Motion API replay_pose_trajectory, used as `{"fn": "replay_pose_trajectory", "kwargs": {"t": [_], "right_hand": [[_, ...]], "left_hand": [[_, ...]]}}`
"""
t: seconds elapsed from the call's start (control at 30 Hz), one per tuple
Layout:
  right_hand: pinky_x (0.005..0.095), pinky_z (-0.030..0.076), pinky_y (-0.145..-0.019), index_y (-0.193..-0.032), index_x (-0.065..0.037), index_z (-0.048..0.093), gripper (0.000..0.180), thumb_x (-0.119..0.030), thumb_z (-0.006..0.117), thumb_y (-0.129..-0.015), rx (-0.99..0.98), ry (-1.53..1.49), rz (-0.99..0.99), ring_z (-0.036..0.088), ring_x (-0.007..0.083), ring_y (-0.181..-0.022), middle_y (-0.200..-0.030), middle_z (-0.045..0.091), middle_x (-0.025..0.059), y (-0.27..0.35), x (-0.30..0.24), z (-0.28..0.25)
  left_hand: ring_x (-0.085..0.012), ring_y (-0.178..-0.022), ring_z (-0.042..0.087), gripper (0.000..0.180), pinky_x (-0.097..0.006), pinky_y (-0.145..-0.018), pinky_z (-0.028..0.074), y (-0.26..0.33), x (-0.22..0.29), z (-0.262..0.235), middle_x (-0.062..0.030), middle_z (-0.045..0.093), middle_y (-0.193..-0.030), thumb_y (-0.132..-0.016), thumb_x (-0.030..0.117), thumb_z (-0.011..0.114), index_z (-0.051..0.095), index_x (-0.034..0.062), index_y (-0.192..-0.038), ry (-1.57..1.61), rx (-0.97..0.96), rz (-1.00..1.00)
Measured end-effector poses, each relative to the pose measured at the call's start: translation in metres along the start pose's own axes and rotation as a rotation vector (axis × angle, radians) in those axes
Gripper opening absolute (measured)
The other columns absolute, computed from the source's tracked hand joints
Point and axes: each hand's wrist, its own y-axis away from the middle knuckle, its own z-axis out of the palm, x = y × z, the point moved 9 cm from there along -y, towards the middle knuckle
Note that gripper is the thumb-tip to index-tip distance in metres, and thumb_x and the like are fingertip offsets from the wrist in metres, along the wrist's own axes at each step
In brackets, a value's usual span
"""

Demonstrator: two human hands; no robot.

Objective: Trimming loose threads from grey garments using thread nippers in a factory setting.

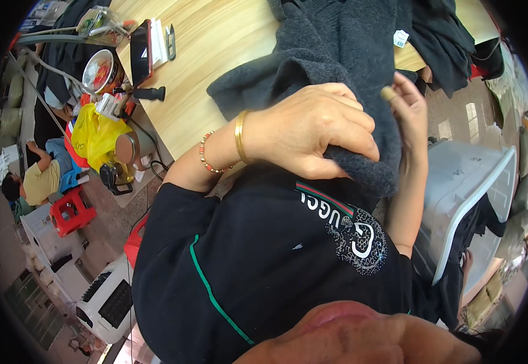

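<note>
A dark grey knitted garment (361,48) lies over the far side of the wooden table and hangs off its near edge toward my chest. My left hand (318,130) is closed on a folded part of the garment, thumb below and fingers over the top. Gold and beaded bracelets circle that wrist. At the garment's right edge is my right hand (411,112), its fingers bent and apart. A tan cover wraps one fingertip, and nothing shows between the fingers. A white tag (400,39) sits on the dark cloth beyond.
On the table's left lie a phone (141,53) and a small cutter (170,42). Beside it are a food bowl (101,71), a yellow bag (94,134) and a jar (135,150). A translucent bin (467,176) with dark cloth stands right. A person (36,176) sits far left near a red stool (71,212).
</note>
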Motion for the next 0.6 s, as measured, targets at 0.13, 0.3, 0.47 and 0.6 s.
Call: {"fn": "replay_pose_trajectory", "kwargs": {"t": [0.13,0.3,0.47,0.6], "right_hand": [[0.0161,0.044,-0.069,-0.124,0.005,0.06,0.037,-0.007,0.065,-0.089,0.162,-0.228,-0.186,0.059,0.0044,-0.082,-0.103,0.065,0.0019,-0.046,-0.077,0.013],[0.0213,0.051,-0.082,-0.122,-0.002,0.064,0.029,-0.006,0.06,-0.094,-0.166,-0.471,-0.344,0.063,0.0101,-0.086,-0.102,0.068,0.0016,-0.072,-0.171,0.131],[0.0295,0.051,-0.082,-0.111,-0.001,0.068,0.026,-0.005,0.06,-0.087,-0.576,0.227,-0.735,0.065,0.0192,-0.091,-0.098,0.068,0.0104,-0.077,-0.179,0.206],[0.041,0.053,-0.082,-0.102,0.004,0.069,0.043,-0.034,0.064,-0.084,-0.119,0.832,-0.434,0.068,0.0361,-0.092,-0.096,0.07,0.0233,-0.156,-0.098,0.147]], "left_hand": [[-0.0252,-0.083,0.06,0.035,-0.036,-0.083,0.044,0.021,0.0,-0.022,-0.0048,0.062,-0.086,-0.066,0.018,0.076,0.067,0.0061,-0.097,-0.004,0.272,-0.079],[-0.0302,-0.116,0.057,0.055,-0.042,-0.102,0.045,0.108,-0.031,-0.042,-0.0181,0.055,-0.13,-0.085,0.018,0.064,0.046,-0.0027,-0.133,0.637,1.099,-0.335],[-0.029,-0.128,0.049,0.046,-0.045,-0.111,0.034,0.188,-0.043,-0.052,-0.0118,0.051,-0.14,-0.102,0.033,0.042,0.045,0.0064,-0.14,0.601,1.471,-0.535],[-0.0278,-0.127,0.049,0.046,-0.045,-0.11,0.034,0.203,-0.04,-0.053,-0.0113,0.052,-0.139,-0.102,0.034,0.042,0.046,0.0057,-0.139,0.463,1.454,-0.617]]}}
